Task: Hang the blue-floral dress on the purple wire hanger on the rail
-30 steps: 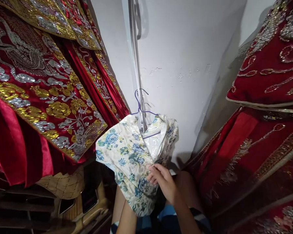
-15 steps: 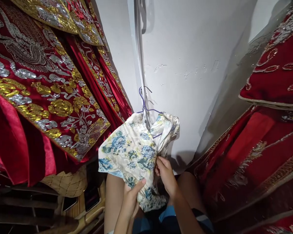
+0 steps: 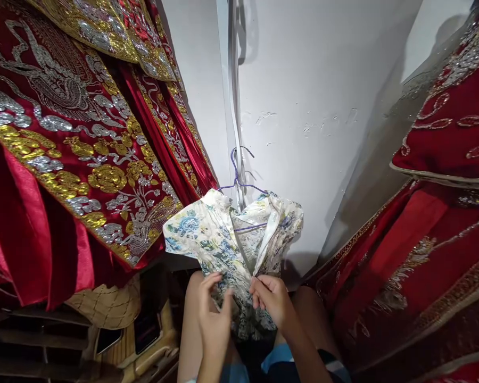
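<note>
The thumb and fingertips of the right hand (image 3: 273,298) are closed in a pinch on the front edge of the shirt (image 3: 217,229). The left hand (image 3: 215,314) is released: thumb and fingers stand apart in front of the lower part of the shirt, on the other side of the front opening. Whether its fingertips touch the cloth cannot be determined.

The shirt, white with blue and green flowers, extends above and below the fingers. Its shoulders rest on the purple hanger (image 3: 236,180), and its neck opening faces upward, exposing the hanger's lower bar. The hook is located at the pale upright strip (image 3: 232,96), in front of the white wall (image 3: 303,69).

Below the shirt are the person's knees (image 3: 191,319). Red garments with gold and silver decoration (image 3: 107,178) hang at the left; red garments with beadwork (image 3: 447,127) hang at the right. At lower left, two phones (image 3: 147,330) lie on a wooden surface (image 3: 122,348), near a tan item with a grid pattern (image 3: 106,306).
</note>
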`<action>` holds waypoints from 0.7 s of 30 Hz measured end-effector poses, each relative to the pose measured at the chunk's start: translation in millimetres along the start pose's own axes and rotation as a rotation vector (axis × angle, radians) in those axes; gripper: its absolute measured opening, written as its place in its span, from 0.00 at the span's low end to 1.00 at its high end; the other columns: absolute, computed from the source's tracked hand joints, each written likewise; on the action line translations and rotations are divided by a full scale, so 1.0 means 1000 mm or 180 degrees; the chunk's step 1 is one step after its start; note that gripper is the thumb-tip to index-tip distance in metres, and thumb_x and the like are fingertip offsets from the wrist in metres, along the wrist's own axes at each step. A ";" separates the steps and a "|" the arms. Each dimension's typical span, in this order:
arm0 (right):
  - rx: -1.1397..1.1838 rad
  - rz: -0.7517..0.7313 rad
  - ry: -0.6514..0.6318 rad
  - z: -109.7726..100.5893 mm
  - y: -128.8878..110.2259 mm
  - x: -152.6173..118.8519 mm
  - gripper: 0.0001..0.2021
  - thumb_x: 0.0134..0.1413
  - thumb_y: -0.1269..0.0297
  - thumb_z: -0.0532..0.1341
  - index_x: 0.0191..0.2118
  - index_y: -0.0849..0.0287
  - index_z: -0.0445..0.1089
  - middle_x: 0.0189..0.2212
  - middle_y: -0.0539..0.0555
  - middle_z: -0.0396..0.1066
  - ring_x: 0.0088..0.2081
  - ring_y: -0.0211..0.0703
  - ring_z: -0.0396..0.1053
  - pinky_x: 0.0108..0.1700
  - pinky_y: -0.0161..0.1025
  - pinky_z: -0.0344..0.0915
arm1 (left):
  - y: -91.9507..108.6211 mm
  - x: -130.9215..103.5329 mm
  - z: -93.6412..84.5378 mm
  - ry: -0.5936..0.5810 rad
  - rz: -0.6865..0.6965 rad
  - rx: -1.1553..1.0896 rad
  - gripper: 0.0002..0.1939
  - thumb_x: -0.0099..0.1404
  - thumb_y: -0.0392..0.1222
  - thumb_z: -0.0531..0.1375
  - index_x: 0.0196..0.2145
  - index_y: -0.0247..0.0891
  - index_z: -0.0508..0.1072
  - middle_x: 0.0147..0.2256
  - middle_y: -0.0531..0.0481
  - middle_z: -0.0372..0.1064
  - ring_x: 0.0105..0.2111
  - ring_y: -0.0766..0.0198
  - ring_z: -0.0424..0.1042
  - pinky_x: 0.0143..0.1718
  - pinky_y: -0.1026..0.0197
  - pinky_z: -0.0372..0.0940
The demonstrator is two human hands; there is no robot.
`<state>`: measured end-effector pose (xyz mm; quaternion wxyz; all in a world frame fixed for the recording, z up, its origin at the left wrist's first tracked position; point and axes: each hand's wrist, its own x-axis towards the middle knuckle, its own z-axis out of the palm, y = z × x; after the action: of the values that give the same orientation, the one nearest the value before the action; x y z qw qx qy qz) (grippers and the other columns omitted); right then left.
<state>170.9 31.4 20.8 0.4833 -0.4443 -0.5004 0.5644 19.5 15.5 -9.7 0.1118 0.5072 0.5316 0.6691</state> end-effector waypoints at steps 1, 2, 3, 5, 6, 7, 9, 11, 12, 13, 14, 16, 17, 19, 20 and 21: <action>-0.0030 -0.0019 -0.0038 0.001 0.001 -0.001 0.18 0.55 0.50 0.60 0.23 0.59 0.68 0.12 0.48 0.64 0.15 0.33 0.53 0.21 0.34 0.50 | 0.001 -0.005 0.011 -0.0382 0.0101 0.0042 0.13 0.60 0.42 0.65 0.44 0.41 0.75 0.51 0.41 0.70 0.54 0.50 0.69 0.54 0.51 0.64; -0.0064 -0.0061 -0.0061 0.002 0.002 -0.001 0.17 0.56 0.52 0.60 0.24 0.59 0.68 0.13 0.48 0.65 0.15 0.34 0.54 0.21 0.34 0.50 | 0.001 -0.009 0.021 -0.0689 0.0123 0.0026 0.11 0.61 0.41 0.64 0.43 0.41 0.76 0.50 0.41 0.70 0.53 0.50 0.70 0.52 0.52 0.66; -0.0108 -0.0118 -0.0058 0.002 0.003 -0.001 0.15 0.55 0.54 0.60 0.25 0.59 0.69 0.13 0.48 0.65 0.16 0.34 0.55 0.22 0.34 0.51 | 0.001 -0.011 0.030 -0.0912 0.0069 -0.0024 0.09 0.63 0.41 0.62 0.42 0.40 0.75 0.46 0.42 0.72 0.49 0.52 0.72 0.48 0.54 0.67; -0.0231 -0.0221 -0.0008 -0.001 0.000 0.001 0.11 0.54 0.58 0.59 0.26 0.59 0.70 0.14 0.48 0.66 0.17 0.35 0.57 0.23 0.34 0.52 | 0.000 -0.012 0.043 -0.1205 -0.0112 -0.0167 0.06 0.66 0.42 0.59 0.35 0.38 0.74 0.34 0.47 0.72 0.37 0.58 0.73 0.38 0.59 0.66; -0.0292 -0.0243 0.0024 -0.003 -0.003 0.002 0.10 0.53 0.60 0.59 0.25 0.59 0.70 0.14 0.48 0.66 0.18 0.35 0.58 0.23 0.34 0.53 | 0.000 -0.011 0.046 -0.1296 -0.0177 -0.0220 0.09 0.68 0.43 0.58 0.31 0.38 0.72 0.29 0.49 0.69 0.31 0.61 0.70 0.34 0.61 0.64; -0.0343 -0.0239 0.0043 -0.006 -0.008 0.005 0.10 0.53 0.61 0.58 0.25 0.59 0.70 0.14 0.48 0.66 0.17 0.36 0.58 0.23 0.34 0.53 | -0.001 -0.011 0.048 -0.1339 -0.0196 -0.0246 0.12 0.68 0.44 0.57 0.28 0.38 0.70 0.26 0.51 0.66 0.28 0.62 0.68 0.31 0.63 0.62; -0.0414 -0.0201 0.0015 -0.010 -0.022 0.013 0.10 0.52 0.62 0.57 0.24 0.58 0.71 0.13 0.48 0.66 0.16 0.36 0.57 0.22 0.35 0.52 | -0.003 -0.012 0.047 -0.1301 -0.0135 -0.0261 0.14 0.68 0.44 0.57 0.25 0.38 0.68 0.25 0.52 0.64 0.26 0.64 0.64 0.29 0.64 0.59; -0.0460 -0.0279 0.0028 -0.012 -0.042 0.025 0.10 0.51 0.62 0.58 0.24 0.58 0.72 0.13 0.48 0.66 0.16 0.36 0.56 0.21 0.35 0.52 | -0.004 -0.015 0.045 -0.1252 -0.0122 -0.0266 0.14 0.68 0.44 0.58 0.25 0.38 0.66 0.25 0.52 0.63 0.26 0.64 0.63 0.28 0.64 0.58; -0.0454 -0.0343 0.0055 -0.012 -0.055 0.032 0.10 0.51 0.62 0.58 0.24 0.58 0.73 0.12 0.48 0.66 0.15 0.35 0.55 0.21 0.35 0.51 | -0.005 -0.017 0.044 -0.1266 -0.0154 -0.0259 0.14 0.68 0.45 0.58 0.26 0.39 0.66 0.26 0.51 0.63 0.26 0.63 0.63 0.29 0.63 0.58; -0.0416 -0.0418 0.0072 -0.011 -0.069 0.040 0.10 0.50 0.62 0.59 0.24 0.58 0.73 0.12 0.47 0.66 0.15 0.35 0.54 0.20 0.34 0.51 | -0.006 -0.020 0.044 -0.1288 -0.0193 -0.0246 0.14 0.69 0.45 0.58 0.26 0.39 0.65 0.26 0.51 0.63 0.27 0.63 0.63 0.29 0.63 0.58; -0.0297 -0.0471 0.0068 -0.010 -0.083 0.048 0.10 0.49 0.61 0.60 0.24 0.59 0.73 0.13 0.47 0.66 0.15 0.34 0.53 0.20 0.34 0.50 | -0.007 -0.022 0.043 -0.1314 -0.0229 -0.0233 0.14 0.69 0.46 0.58 0.26 0.39 0.65 0.26 0.51 0.63 0.27 0.63 0.63 0.29 0.63 0.58; -0.0082 -0.0560 -0.0046 -0.007 -0.113 0.063 0.10 0.48 0.61 0.61 0.23 0.60 0.73 0.14 0.48 0.67 0.15 0.32 0.52 0.19 0.33 0.49 | -0.010 -0.028 0.044 -0.1365 -0.0250 -0.0219 0.15 0.69 0.46 0.58 0.26 0.39 0.64 0.27 0.50 0.63 0.28 0.62 0.63 0.29 0.62 0.58; 0.0008 -0.0637 -0.0074 -0.005 -0.127 0.068 0.10 0.47 0.61 0.61 0.23 0.61 0.73 0.14 0.48 0.68 0.15 0.31 0.53 0.19 0.32 0.48 | -0.012 -0.029 0.044 -0.1393 -0.0232 -0.0217 0.15 0.69 0.46 0.58 0.26 0.39 0.64 0.27 0.50 0.63 0.28 0.62 0.64 0.29 0.62 0.58; 0.0119 -0.0845 -0.0082 -0.002 -0.151 0.075 0.10 0.48 0.61 0.62 0.24 0.62 0.73 0.15 0.49 0.68 0.16 0.30 0.54 0.19 0.31 0.49 | -0.015 -0.028 0.044 -0.1491 -0.0170 -0.0195 0.14 0.68 0.44 0.57 0.26 0.39 0.64 0.27 0.50 0.63 0.27 0.62 0.64 0.29 0.62 0.58; 0.0150 -0.0927 -0.0059 -0.001 -0.159 0.075 0.10 0.49 0.60 0.61 0.25 0.62 0.73 0.15 0.49 0.68 0.16 0.30 0.54 0.19 0.31 0.49 | -0.015 -0.024 0.043 -0.1584 -0.0136 -0.0169 0.13 0.68 0.43 0.58 0.26 0.39 0.65 0.27 0.50 0.63 0.27 0.62 0.64 0.29 0.62 0.58; 0.0162 -0.0976 -0.0039 -0.001 -0.164 0.075 0.10 0.49 0.61 0.61 0.25 0.62 0.73 0.15 0.49 0.68 0.16 0.30 0.54 0.19 0.31 0.49 | -0.014 -0.017 0.042 -0.1700 -0.0099 -0.0134 0.13 0.67 0.42 0.58 0.25 0.39 0.65 0.27 0.50 0.64 0.27 0.62 0.64 0.29 0.62 0.58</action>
<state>177.6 111.1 182.1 0.5719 -0.3469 -0.5508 0.4992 55.2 34.6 -33.7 0.2688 0.6550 0.4770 0.5207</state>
